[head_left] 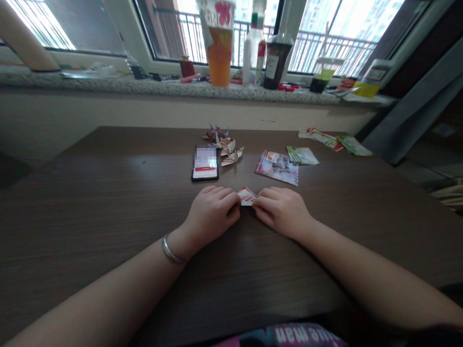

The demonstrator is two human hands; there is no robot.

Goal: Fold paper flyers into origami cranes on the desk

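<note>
A small folded piece of paper (247,196), white with red print and a pointed top, is stretched between my two hands just above or on the brown table (90,202). My left hand (214,209), below a silver bangle (170,249), pinches its left corner with thumb and fingers. The right corner is pinched by my right hand (284,209). Both hands hide the ends of the paper. Beyond it stand several folded paper cranes (231,156), and a phone (205,164) with a lit screen lies left of them.
To the right lie a colourful printed packet (278,167), a stack of green-white paper slips (303,155) and more slips (354,145) farther back. A granite windowsill (162,86) holds a tall cup of orange drink (219,55), a dark bottle (275,62) and other small items.
</note>
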